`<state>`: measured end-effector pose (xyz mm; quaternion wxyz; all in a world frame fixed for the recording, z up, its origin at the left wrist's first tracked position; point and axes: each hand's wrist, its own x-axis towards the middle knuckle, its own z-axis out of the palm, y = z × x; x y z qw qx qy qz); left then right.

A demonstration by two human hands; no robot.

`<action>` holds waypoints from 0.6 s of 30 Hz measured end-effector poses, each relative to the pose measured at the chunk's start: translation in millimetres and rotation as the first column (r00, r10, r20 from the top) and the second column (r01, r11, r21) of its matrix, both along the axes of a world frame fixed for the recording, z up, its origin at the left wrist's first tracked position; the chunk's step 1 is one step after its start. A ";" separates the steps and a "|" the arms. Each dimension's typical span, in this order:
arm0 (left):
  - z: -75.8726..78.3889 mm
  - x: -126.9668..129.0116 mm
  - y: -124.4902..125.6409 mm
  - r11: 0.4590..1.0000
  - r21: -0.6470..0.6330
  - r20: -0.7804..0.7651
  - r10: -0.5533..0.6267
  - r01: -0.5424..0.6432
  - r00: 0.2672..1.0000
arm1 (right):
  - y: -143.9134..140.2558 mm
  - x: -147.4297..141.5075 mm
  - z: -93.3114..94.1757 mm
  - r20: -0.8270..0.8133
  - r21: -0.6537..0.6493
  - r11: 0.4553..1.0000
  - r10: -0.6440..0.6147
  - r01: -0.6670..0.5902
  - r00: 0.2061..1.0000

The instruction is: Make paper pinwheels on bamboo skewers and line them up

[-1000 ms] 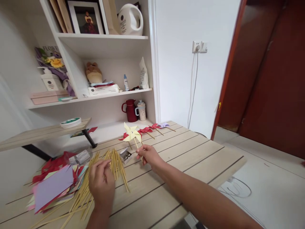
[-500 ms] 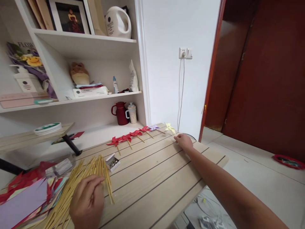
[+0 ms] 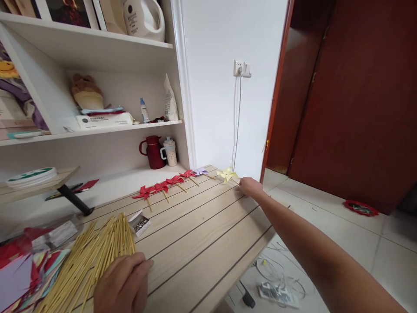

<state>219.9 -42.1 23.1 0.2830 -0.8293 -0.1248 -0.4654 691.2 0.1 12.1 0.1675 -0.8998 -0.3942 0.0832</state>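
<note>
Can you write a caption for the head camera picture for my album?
Right hand by a yellow pinwheel ending a pinwheel row; left hand on bamboo sticks.

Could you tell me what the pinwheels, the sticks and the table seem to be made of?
Pinwheels: likely matte coloured paper, thin folded blades. Sticks: pale, straight and thin, probably bamboo or wood. Table: light planks with grain, wood or wood-look laminate.

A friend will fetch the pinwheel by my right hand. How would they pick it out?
On the pale wooden table, a row of paper pinwheels runs along the far edge. It is the last one, beside the right hand: the pale yellow paper pinwheel, the only yellow one.
</note>
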 end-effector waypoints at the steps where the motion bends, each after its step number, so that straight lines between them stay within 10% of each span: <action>1: 0.4 -1.7 0.8 1.000 0.006 0.003 0.007 -0.007 1.000 | -2.6 0.7 0.7 -0.021 -0.008 1.000 0.013 -0.013 1.000; 18: 2.3 -7.0 6.4 1.000 0.010 0.018 0.006 -0.006 1.000 | -21.9 21.7 -1.6 -0.018 -0.070 0.995 0.067 -0.068 0.998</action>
